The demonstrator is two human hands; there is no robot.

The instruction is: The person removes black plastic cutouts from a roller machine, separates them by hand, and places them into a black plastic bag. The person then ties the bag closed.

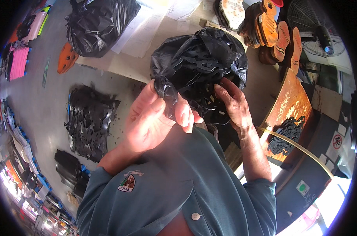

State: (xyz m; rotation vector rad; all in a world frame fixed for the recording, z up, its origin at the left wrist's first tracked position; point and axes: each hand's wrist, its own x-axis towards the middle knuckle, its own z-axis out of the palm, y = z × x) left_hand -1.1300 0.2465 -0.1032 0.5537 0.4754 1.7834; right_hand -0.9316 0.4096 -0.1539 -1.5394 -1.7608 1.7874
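Two bare hands at work over one black plastic bag (168,45), which sat near the edge of the table (261,84), its mouth toward the wearer. Dark cut pieces (200,66) showed inside, openwork in shape.

Left hand (145,122): raised in front of the chest, palm side partly in view, elbow bent, forearm rising from the lower left. Fingers and thumb were curled closed around a bunched length of the bag's plastic, fingertips pointing to the right.

Right hand (235,104): at the right side of the bag's mouth, forearm nearly upright, back of the hand showing. Fingers were partly bent inward, thumb lying alongside, close to the pieces. (Fingertips partly hidden; could not tell whether they gripped anything.)

Around the bag: papers (141,39) and a second black bag (101,29) to the left on the table; orange sole-shaped forms (267,31) beyond, to the right, with a fan (320,37) behind them. A dark stack (287,135) lay on a worn wooden board (284,98) at right. On the floor at left, a black sheet (89,122) full of cut-outs.
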